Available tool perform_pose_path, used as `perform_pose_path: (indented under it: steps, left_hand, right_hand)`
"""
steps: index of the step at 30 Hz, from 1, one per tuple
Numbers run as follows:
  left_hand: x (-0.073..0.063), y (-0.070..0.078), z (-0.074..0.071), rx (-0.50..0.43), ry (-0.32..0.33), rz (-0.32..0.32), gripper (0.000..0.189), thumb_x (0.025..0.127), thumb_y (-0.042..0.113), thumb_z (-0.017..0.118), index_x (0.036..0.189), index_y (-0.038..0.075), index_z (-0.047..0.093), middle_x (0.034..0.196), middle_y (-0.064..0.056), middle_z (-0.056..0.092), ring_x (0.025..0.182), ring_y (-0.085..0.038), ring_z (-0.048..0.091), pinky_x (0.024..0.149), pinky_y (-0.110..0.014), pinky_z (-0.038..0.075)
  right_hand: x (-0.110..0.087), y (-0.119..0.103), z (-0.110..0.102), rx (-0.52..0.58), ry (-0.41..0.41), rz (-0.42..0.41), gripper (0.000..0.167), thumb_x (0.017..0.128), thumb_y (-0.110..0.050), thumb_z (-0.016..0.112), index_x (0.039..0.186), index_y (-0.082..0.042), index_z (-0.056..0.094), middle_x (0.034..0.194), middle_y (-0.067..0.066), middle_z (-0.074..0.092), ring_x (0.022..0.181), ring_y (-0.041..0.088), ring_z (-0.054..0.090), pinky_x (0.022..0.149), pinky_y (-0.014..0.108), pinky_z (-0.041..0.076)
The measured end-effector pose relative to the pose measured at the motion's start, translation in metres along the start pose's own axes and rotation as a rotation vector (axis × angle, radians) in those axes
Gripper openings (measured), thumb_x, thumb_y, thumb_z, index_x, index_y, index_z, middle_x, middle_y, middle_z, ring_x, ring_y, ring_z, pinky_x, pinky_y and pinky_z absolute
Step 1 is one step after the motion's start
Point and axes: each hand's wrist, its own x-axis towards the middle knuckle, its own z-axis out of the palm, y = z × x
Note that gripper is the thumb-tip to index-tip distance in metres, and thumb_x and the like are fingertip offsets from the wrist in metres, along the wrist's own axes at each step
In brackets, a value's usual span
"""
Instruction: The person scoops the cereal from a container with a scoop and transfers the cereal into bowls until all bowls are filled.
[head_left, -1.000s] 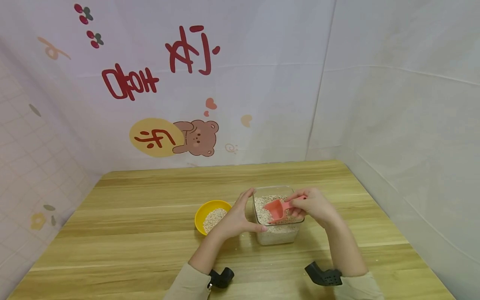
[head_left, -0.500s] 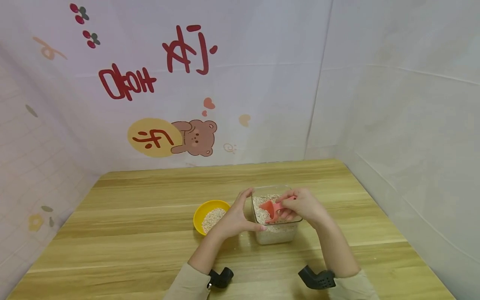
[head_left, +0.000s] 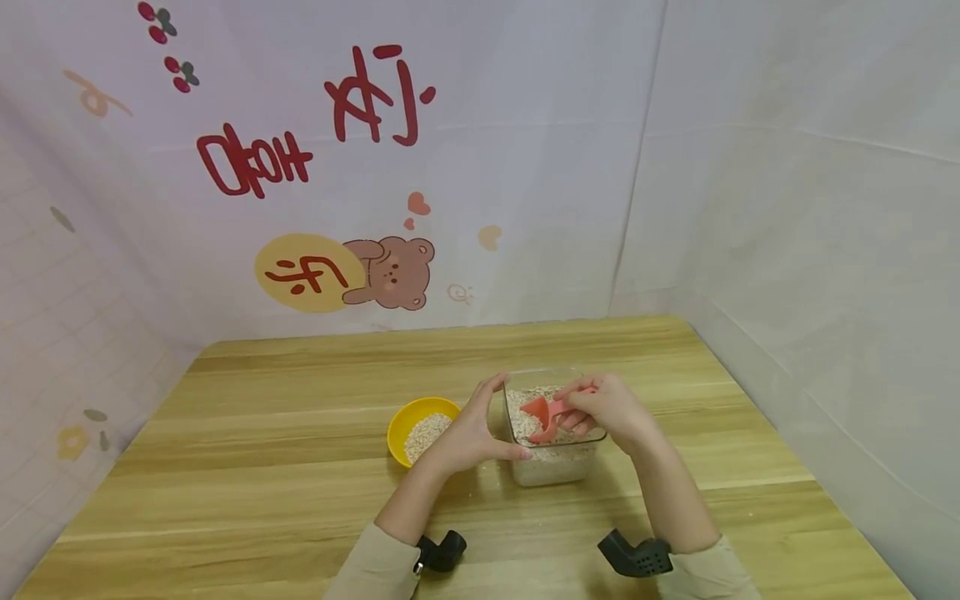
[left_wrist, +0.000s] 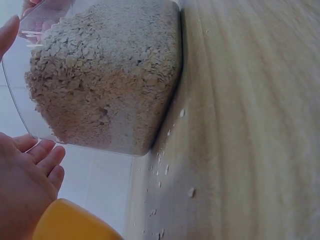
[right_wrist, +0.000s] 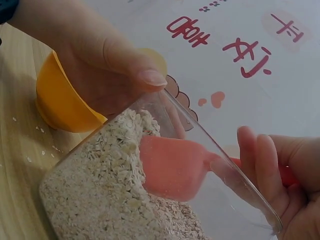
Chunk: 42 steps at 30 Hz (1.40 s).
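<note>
A clear, square-topped container (head_left: 553, 473) stands on the table, filled well up with oat flakes (right_wrist: 95, 180). My left hand (head_left: 467, 437) holds its left side at the rim, thumb at the front corner and fingers at the back one. With my right hand (head_left: 611, 410) I pinch the handle of a pink scoop (head_left: 542, 417) inside the container. In the right wrist view the scoop's leading edge is sunk in the oat flakes. A yellow bowl (head_left: 397, 433) with some oat flakes in it sits left of the container, partly hidden behind my left hand.
Several stray flakes (left_wrist: 192, 192) lie on the wooden table (head_left: 247, 467) near the container. A white printed cloth (head_left: 540, 167) hangs behind the table, and more cloth (head_left: 825, 250) runs along the right side.
My right hand has shifted slightly left with the scoop, pushing it a little farther into the oat flakes. The left hand keeps its hold on the container.
</note>
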Motion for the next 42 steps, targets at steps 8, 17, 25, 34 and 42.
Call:
perform_pose_path:
  steps: [8,17,25,34,42]
  left_hand:
    - [0.001,-0.001,0.000,0.007,-0.001,0.004,0.114,0.064,0.039,0.088,0.153,0.019,0.019,0.153,-0.005,0.024,0.138,-0.027,0.026,0.108,-0.055,0.024]
    - [0.000,-0.001,-0.001,0.009,0.001,-0.006,0.114,0.063,0.042,0.089,0.152,0.026,0.020,0.154,-0.001,0.024,0.139,-0.025,0.025,0.108,-0.055,0.023]
    - [-0.001,-0.001,0.000,0.030,0.002,-0.009,0.115,0.064,0.042,0.088,0.153,0.027,0.017,0.155,-0.001,0.023,0.139,-0.025,0.024,0.108,-0.055,0.023]
    - [-0.002,-0.001,0.000,0.052,-0.006,-0.007,0.117,0.065,0.042,0.087,0.154,0.023,0.015,0.157,-0.001,0.017,0.141,-0.025,0.019,0.108,-0.055,0.022]
    - [-0.003,-0.001,-0.002,0.080,-0.012,-0.002,0.117,0.065,0.045,0.086,0.154,0.025,0.013,0.158,0.000,0.013,0.142,-0.025,0.015,0.109,-0.055,0.020]
  right_hand:
    - [0.002,0.002,-0.004,0.041,0.054,0.038,0.026,0.094,0.000,0.051,0.110,0.018,0.060,0.077,0.015,0.069,0.061,0.016,0.066,0.054,0.025,0.054]
    - [0.004,0.006,-0.010,0.101,0.068,0.049,0.032,0.095,-0.002,0.051,0.118,0.020,0.055,0.077,0.013,0.070,0.066,0.016,0.068,0.058,0.027,0.055]
    - [0.006,0.012,-0.017,0.157,0.044,0.056,0.036,0.097,-0.005,0.050,0.123,0.020,0.051,0.077,0.010,0.070,0.068,0.015,0.068,0.058,0.023,0.054]
    - [0.008,0.019,-0.024,0.207,0.025,0.049,0.036,0.098,-0.006,0.049,0.123,0.019,0.051,0.078,0.008,0.071,0.065,0.008,0.065,0.052,0.015,0.046]
    - [0.009,0.021,-0.028,0.243,0.026,0.040,0.038,0.097,-0.004,0.048,0.126,0.022,0.046,0.076,0.007,0.071,0.062,0.004,0.063,0.049,0.013,0.044]
